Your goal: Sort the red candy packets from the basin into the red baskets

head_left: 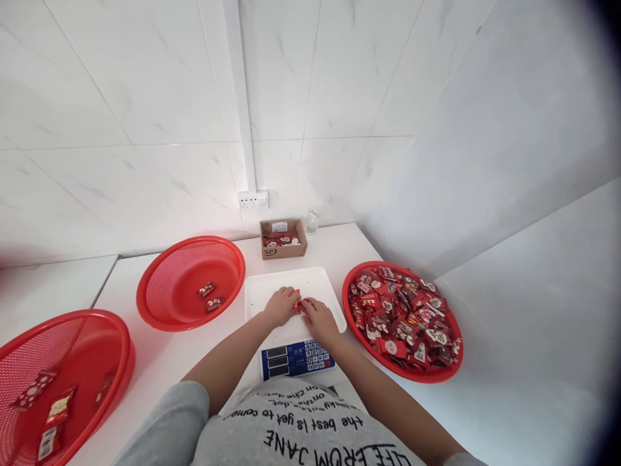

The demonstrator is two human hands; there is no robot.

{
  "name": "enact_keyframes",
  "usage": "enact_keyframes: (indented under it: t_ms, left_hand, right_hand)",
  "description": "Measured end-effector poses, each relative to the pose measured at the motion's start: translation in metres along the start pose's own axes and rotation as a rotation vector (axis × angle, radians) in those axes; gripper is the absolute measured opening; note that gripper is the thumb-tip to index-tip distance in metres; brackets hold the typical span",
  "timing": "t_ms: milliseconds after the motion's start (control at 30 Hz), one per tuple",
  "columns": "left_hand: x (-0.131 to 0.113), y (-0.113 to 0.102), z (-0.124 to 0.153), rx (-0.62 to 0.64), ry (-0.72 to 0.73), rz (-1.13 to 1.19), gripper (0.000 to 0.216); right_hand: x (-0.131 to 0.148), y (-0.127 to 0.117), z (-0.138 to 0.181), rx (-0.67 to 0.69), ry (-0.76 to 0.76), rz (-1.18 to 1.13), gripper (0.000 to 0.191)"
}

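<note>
Both of my hands meet over the white tray (272, 283) of a digital scale (295, 358). My left hand (280, 305) and my right hand (317, 318) are closed together on small red packets (297, 303) lying on the tray. To the right stands a red basket (451, 366) heaped with several red packets (402, 314).
A red mesh basket (160, 272) with two packets sits at the left; another red basket (97, 336) with a few packets is at the near left. A cardboard box (284, 249) of packets and a small clear jar (312, 221) stand by the tiled wall, under a socket (253, 200).
</note>
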State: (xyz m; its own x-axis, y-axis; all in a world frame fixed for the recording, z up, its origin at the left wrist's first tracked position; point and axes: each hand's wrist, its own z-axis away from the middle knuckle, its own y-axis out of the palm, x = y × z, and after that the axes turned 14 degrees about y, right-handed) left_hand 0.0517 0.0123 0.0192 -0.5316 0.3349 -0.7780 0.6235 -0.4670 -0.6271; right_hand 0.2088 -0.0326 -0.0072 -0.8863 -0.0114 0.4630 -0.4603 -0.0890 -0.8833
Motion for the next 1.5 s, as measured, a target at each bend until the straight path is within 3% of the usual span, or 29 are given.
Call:
enact_keyframes:
  t_ms: [133, 233, 333, 433, 533, 600, 667, 833, 967, 1067, 1167, 1400, 1500]
  left_hand:
    - [-0.001, 0.007, 0.000, -0.085, -0.099, 0.135, 0.017]
    - [-0.002, 0.010, 0.007, -0.165, -0.183, 0.322, 0.013]
    - [-0.004, 0.007, 0.017, -0.216, -0.221, 0.538, 0.015]
    - [-0.008, 0.000, 0.031, -0.263, -0.249, 0.844, 0.020]
    - [-0.016, 0.000, 0.045, -0.269, -0.320, 1.269, 0.028]
    - [-0.024, 0.003, 0.053, -0.232, -0.361, 1.373, 0.031]
    - [-0.031, 0.009, 0.059, -0.203, -0.396, 1.324, 0.036]
    - [-0.040, 0.017, 0.075, -0.229, -0.451, 1.140, 0.047]
    - [-0.038, 0.012, 0.088, -0.298, -0.406, 1.152, 0.043]
    - [-0.032, -0.003, 0.095, -0.453, -0.451, 1.139, 0.033]
    - [-0.021, -0.030, 0.097, -0.733, -0.562, 1.172, 0.017]
    - [0.005, -0.107, 0.107, -1.197, -0.648, 1.300, 0.005]
    - [0.019, -0.132, 0.119, -1.319, -0.649, 1.282, 0.010]
  right_hand:
    - [0.004, 0.000, -0.005, 0.068, 0.106, -0.287, 0.032]
    - [0.009, 0.000, -0.007, 0.178, 0.318, -0.677, 0.029]
    - [0.016, -0.004, -0.008, 0.295, 0.500, -1.084, 0.031]
    - [0.024, -0.014, -0.005, 0.349, 0.542, -1.285, 0.036]
    - [0.034, -0.022, 0.002, 0.379, 0.501, -1.266, 0.037]
    - [0.042, -0.024, 0.008, 0.436, 0.438, -1.167, 0.035]
    - [0.049, -0.021, 0.015, 0.459, 0.374, -1.038, 0.033]
    - [0.053, -0.007, 0.027, 0.349, 0.319, -0.825, 0.031]
    - [0.053, -0.009, 0.034, 0.431, 0.300, -0.798, 0.043]
    - [0.050, -0.019, 0.039, 0.462, 0.270, -0.849, 0.050]
    - [0.037, -0.029, 0.045, 0.406, 0.295, -0.855, 0.050]
    - [-0.023, -0.049, 0.054, 0.220, 0.490, -0.846, 0.050]
    - [-0.047, -0.058, 0.054, 0.112, 0.529, -0.754, 0.048]
